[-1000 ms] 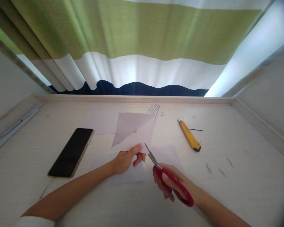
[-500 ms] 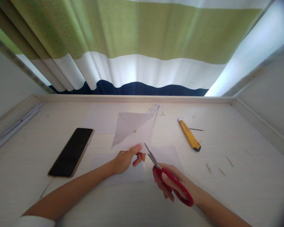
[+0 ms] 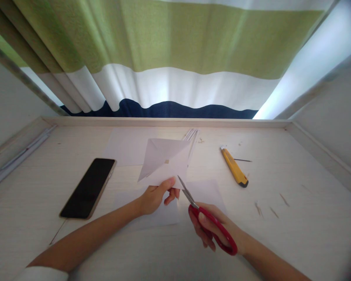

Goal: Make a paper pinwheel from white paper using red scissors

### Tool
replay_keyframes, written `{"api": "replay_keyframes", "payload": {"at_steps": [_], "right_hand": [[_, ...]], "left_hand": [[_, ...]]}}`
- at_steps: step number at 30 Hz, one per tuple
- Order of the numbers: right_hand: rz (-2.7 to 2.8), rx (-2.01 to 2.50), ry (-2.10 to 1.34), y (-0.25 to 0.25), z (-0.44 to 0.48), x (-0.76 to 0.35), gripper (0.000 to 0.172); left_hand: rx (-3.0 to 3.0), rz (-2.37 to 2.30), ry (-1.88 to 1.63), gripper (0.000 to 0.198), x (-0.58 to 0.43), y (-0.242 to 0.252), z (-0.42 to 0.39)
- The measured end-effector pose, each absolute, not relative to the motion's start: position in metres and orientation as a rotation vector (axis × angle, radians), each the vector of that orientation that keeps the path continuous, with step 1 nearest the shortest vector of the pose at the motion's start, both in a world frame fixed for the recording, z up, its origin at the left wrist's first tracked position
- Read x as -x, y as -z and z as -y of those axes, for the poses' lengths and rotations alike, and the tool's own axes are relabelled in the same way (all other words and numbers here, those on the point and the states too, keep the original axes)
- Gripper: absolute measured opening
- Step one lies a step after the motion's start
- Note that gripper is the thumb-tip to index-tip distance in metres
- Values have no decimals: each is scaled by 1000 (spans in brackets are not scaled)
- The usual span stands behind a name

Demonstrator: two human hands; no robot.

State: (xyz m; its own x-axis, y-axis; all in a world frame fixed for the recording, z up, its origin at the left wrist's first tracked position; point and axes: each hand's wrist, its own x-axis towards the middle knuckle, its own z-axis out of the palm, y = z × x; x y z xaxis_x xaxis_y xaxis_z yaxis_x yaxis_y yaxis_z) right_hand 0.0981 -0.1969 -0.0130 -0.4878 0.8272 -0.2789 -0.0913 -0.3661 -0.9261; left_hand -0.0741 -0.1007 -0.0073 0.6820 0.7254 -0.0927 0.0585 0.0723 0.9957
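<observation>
My left hand (image 3: 158,196) pinches the near edge of a white square of paper (image 3: 163,150) between thumb and fingers. Diagonal lines run in from the paper's corners, and a small tan patch (image 3: 166,161) sits at its middle. In my right hand (image 3: 213,226) is a pair of scissors (image 3: 215,230) with red handles. Their metal blades are slightly parted at the paper's near right corner, one lying over it. Beneath the hands, flat on the table, lie white paper sheets (image 3: 206,191), partly covered.
A dark-screened phone (image 3: 88,188) lies left. On the right are a yellow utility knife (image 3: 234,167), a thin dark rod (image 3: 243,160) and small scraps (image 3: 274,212). Another white sheet (image 3: 121,144) and a paper bundle (image 3: 193,136) lie behind. The table has a raised rim (image 3: 163,123) below a curtain.
Almost nothing differs. The scissors and my right hand have shifted very slightly to the left, and the paper has risen a touch.
</observation>
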Motion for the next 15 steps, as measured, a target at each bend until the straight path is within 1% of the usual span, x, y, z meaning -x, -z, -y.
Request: {"api": "replay_keyframes", "payload": {"at_steps": [15], "right_hand": [[1236,1149,-1830,18,202,-92,35]], "left_hand": [[-1411,-709,-581,50,73,8,101]]}}
